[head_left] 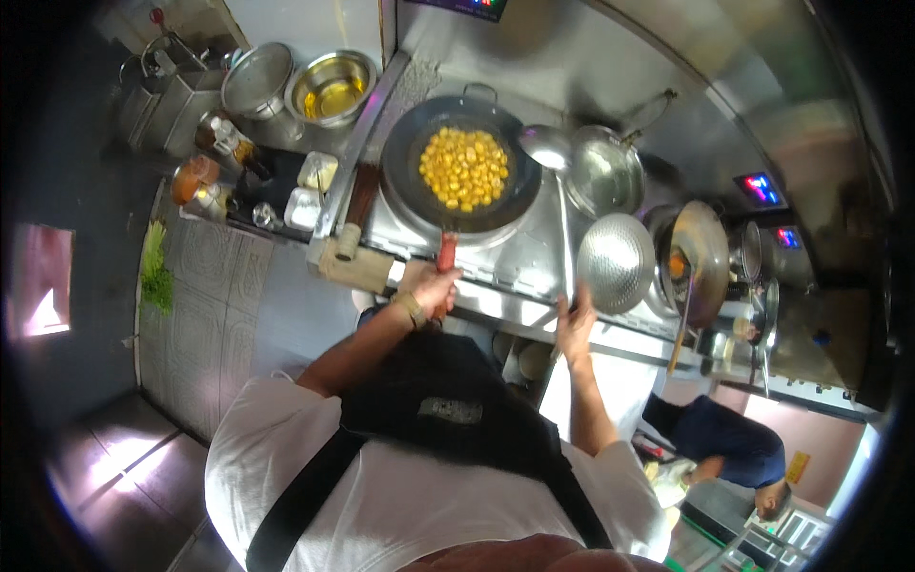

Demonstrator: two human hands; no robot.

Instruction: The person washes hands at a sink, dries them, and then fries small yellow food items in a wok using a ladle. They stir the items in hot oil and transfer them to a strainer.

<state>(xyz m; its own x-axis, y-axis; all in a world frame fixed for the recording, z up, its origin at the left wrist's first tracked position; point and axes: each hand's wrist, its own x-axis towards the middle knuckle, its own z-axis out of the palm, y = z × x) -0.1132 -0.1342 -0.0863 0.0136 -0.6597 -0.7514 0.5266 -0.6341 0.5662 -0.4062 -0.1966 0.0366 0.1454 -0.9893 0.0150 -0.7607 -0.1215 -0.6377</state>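
Observation:
My left hand [429,286] grips the red handle [447,252] of a black wok [404,182] on the stove. Many small golden, roundish food pieces [465,169] lie in the middle of the wok. To the right, my right hand [576,323] is closed around the lower end of a long-handled metal ladle [549,151]. The ladle's bowl is near the wok's right rim. Just above my right hand rests a perforated metal strainer [616,263].
A lidded pot [604,171] and a second wok [708,268] stand right of the black wok. Steel bowls [331,89], bottles [232,143] and small white containers [317,171] are at the left. A brush [361,207] lies beside the burner. Another person [736,443] bends at the lower right.

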